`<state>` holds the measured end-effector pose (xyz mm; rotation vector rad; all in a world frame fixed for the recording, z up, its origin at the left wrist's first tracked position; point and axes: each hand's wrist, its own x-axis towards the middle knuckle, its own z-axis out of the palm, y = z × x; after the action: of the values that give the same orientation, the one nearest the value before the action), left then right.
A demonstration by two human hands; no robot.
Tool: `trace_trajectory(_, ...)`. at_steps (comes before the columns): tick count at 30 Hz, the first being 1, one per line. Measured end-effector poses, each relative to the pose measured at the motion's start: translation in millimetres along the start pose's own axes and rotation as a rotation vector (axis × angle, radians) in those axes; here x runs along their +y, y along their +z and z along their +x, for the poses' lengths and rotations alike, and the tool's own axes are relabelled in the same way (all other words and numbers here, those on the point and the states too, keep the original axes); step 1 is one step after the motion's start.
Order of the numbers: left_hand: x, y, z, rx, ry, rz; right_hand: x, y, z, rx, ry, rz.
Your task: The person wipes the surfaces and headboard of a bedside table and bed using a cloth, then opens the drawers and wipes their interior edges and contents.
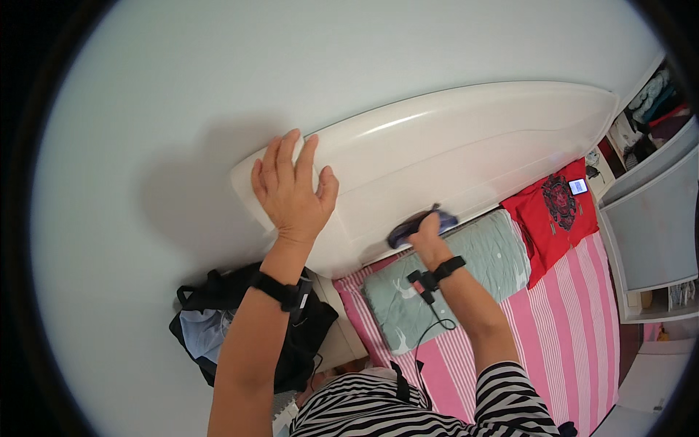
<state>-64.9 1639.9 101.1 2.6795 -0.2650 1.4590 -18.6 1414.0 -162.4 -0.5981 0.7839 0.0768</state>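
Note:
A glossy white headboard (451,131) with a curved top edge stands against the wall. My left hand (295,193) rests at its left end, palm down, fingers stretched out and slightly apart over the top edge. Lower on the headboard's front face, my right hand (428,231) presses a dark blue cloth (403,231), partly blurred and partly covered by the hand. Just below that hand lies a pale green pillow (473,258) with white figures. Each wrist wears a black strap with a small device.
A bed with a pink and white striped sheet (561,313) lies at the right. On it is a red pillow (539,218), with a small lit-screen device (577,186). A black bag (306,342) sits on a cabinet at lower left. Shelves and a wardrobe (655,218) stand far right.

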Motion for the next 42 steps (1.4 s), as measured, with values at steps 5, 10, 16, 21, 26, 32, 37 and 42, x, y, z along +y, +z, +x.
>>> trace_trajectory(5, 1, -2, -2, 0.009, -0.003, -0.049, 67, 38, -61, 0.032, 0.128, 0.049)
trace_trajectory(10, -3, -1, -4, 0.008, -0.014, -0.066, 70, 68, -96, 0.274, -0.158, -0.046)
trace_trajectory(16, 1, -3, -3, 0.003, -0.011, -0.062, -62, 50, -73, 0.123, -1.174, -0.853)
trace_trajectory(21, 5, -3, -1, -0.024, -0.023, -0.01, -205, 31, -3, 0.25, -1.255, -0.812)
trace_trajectory(26, 1, -3, -3, -0.039, -0.026, 0.024, -264, 34, 23, 0.324, -1.272, -0.73)
trace_trajectory(32, 8, 0, 0, -0.01, -0.006, 0.007, -203, 29, 4, 0.304, -1.691, -1.054)
trace_trajectory(37, 0, 0, -1, -0.001, 0.006, -0.009, -76, 62, -80, 0.064, -1.689, -1.132)
trace_trajectory(42, -1, -4, -3, -0.014, -0.003, -0.087, 25, 78, -139, -0.127, -1.611, -1.272)
